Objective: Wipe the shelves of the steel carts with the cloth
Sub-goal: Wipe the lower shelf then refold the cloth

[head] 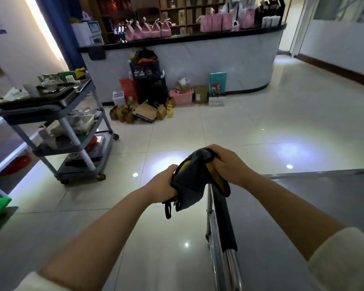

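steel cart (pixel 303 206) cropped right and bottom, fingertips hidden in cloth (pixel 194 181)

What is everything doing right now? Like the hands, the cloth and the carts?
Left hand: gripping the cloth's lower end.
Right hand: gripping the cloth's upper end.
Grey and yellow cloth: bunched, held up between both hands, off any shelf.
Shiny steel cart: top shelf bare, cloth not touching it.
Grey three-shelf plastic cart: standing at left, loaded with trays and dishes.
Pink gift bags: upright on the dark counter.
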`<state>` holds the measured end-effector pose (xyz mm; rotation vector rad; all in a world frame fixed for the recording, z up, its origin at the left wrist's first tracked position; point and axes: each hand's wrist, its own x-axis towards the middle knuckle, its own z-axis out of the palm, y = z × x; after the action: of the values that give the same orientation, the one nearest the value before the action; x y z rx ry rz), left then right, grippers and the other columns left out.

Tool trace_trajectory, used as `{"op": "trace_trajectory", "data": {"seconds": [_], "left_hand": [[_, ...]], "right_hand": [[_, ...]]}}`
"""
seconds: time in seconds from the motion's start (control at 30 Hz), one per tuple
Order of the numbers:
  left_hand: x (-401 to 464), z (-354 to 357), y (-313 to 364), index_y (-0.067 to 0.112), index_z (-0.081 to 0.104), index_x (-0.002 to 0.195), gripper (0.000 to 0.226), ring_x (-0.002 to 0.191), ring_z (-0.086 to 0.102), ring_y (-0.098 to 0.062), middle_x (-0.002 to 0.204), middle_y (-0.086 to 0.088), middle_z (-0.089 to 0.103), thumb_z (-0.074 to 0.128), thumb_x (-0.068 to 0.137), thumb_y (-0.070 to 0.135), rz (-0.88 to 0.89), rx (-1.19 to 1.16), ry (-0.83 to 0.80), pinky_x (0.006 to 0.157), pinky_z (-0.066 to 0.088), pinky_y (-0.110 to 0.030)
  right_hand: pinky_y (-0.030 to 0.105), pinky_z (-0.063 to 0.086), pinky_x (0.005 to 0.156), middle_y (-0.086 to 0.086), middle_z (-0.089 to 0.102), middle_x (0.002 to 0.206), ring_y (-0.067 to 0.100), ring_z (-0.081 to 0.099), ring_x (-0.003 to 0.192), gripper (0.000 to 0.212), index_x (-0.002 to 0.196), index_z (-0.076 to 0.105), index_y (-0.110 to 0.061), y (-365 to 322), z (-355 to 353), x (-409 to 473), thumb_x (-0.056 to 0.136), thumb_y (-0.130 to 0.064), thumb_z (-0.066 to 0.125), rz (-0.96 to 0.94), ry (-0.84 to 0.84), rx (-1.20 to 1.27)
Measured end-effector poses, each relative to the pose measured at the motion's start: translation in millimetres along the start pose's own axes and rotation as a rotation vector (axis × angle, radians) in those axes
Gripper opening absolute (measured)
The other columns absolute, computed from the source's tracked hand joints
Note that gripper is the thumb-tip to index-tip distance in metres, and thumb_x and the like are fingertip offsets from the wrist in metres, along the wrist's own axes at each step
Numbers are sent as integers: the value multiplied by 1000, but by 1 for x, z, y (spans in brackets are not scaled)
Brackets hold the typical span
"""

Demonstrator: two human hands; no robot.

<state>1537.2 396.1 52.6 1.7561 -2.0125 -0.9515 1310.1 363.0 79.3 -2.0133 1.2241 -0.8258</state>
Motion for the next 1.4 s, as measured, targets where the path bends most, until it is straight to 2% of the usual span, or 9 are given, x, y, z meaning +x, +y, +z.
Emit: {"op": "trace_trajectory", "data": {"seconds": [0.2, 0.37, 0.53, 0.63, 0.73, 0.87, 1.03, 1.27, 1.4], "left_hand": [[60, -1, -12, 6, 51, 112, 46, 95, 67, -33, 104, -17, 62, 60, 67, 0, -26, -145, -163, 78, 59, -45], [117, -12, -36, 14, 51, 99, 38, 68, 65, -4, 86, -4, 57, 47, 62, 5, -41, -271, -214, 60, 55, -21], [188, -32, -79, 15, 50, 105, 47, 87, 64, -22, 94, -7, 56, 47, 59, 6, -14, -303, -340, 70, 58, -30], [232, -48, -99, 19, 45, 113, 53, 91, 58, -18, 102, -5, 54, 51, 61, 12, 41, -215, -448, 75, 55, -31], [273, -61, -111, 26, 49, 111, 42, 91, 63, -13, 104, 0, 60, 65, 72, 28, 44, -362, -536, 80, 54, -28], [326, -82, -124, 32, 62, 102, 32, 91, 68, -11, 96, 9, 71, 57, 86, 59, -6, -350, -392, 84, 55, -31], [389, -117, -131, 26, 68, 87, 25, 82, 64, -17, 86, 1, 69, 57, 91, 48, -33, -294, -255, 71, 52, -29], [483, -147, -132, 8, 63, 81, 25, 61, 56, -19, 69, -5, 58, 56, 92, 29, -153, 5, -414, 55, 46, -25], [543, -144, -120, 5, 65, 93, 20, 78, 66, -26, 83, -11, 68, 48, 93, 16, -208, -112, -423, 63, 54, -30]], "right_hand": [[22, 43, 77, -9, 64, 99, 12, 59, 93, 28, 110, 59, -25, 31, -4, 42, 93, -15, 40, 88, 55, 14], [32, 47, 83, -4, 65, 103, 15, 59, 95, 29, 114, 58, -24, 52, 2, 86, 94, -15, 40, 167, 94, -29], [34, 49, 84, -4, 66, 100, 15, 59, 93, 29, 112, 59, -24, 73, 16, 142, 92, -17, 39, 245, 87, -60], [36, 48, 86, -4, 65, 102, 18, 59, 96, 32, 115, 58, -23, 81, 26, 184, 92, -14, 37, 314, 78, -79], [37, 48, 90, -4, 65, 108, 16, 59, 100, 35, 119, 57, -25, 86, 34, 227, 93, -13, 37, 359, 74, -92], [39, 49, 89, -8, 66, 105, 13, 60, 98, 32, 115, 58, -28, 93, 35, 272, 94, -15, 38, 393, 105, -101], [36, 52, 83, -10, 68, 99, 10, 62, 91, 32, 115, 58, -31, 110, 37, 307, 95, -15, 40, 395, 88, -126], [33, 48, 69, -7, 66, 86, 14, 60, 78, 28, 117, 55, -32, 154, 38, 353, 96, -21, 39, 377, 9, -209], [30, 43, 63, -10, 63, 77, 9, 56, 71, 32, 113, 51, -39, 196, 37, 392, 90, -31, 32, 376, -40, -202]]}}
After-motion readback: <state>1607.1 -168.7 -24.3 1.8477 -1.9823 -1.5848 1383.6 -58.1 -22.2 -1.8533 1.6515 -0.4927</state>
